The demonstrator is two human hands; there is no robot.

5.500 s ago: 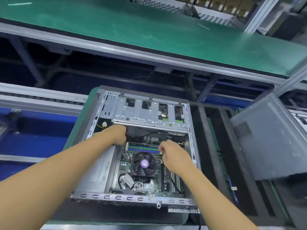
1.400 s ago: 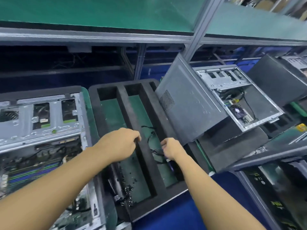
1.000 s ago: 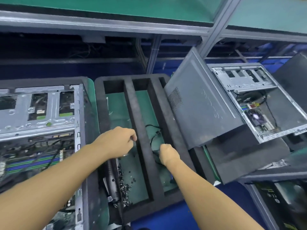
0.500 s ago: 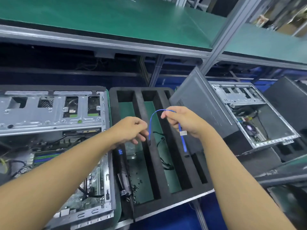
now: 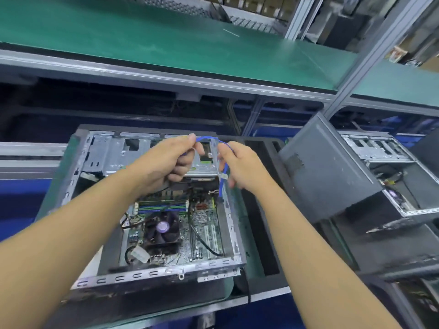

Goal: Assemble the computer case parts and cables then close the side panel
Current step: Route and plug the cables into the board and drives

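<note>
An open computer case (image 5: pixel 95 167) lies on its side in front of me, its motherboard and black CPU fan (image 5: pixel 162 227) exposed. Above the drive bay, my left hand (image 5: pixel 166 162) and my right hand (image 5: pixel 240 165) both hold a thin blue cable (image 5: pixel 209 138). The cable arches between the two hands. Its longer end, with a small white tag, hangs from my right hand down toward the case's right wall. My left hand pinches the other end between thumb and fingers. A grey side panel (image 5: pixel 325 167) leans to the right of the case.
A black foam tray (image 5: pixel 259 210) with long slots sits between the case and the leaning panel. A second open case (image 5: pixel 389 172) lies at the far right. A green-topped shelf (image 5: pixel 166 41) on a metal frame runs overhead.
I have turned back left from the foam tray to the open case. Both hands carried the blue cable over it and now hold it above the drive bay.
</note>
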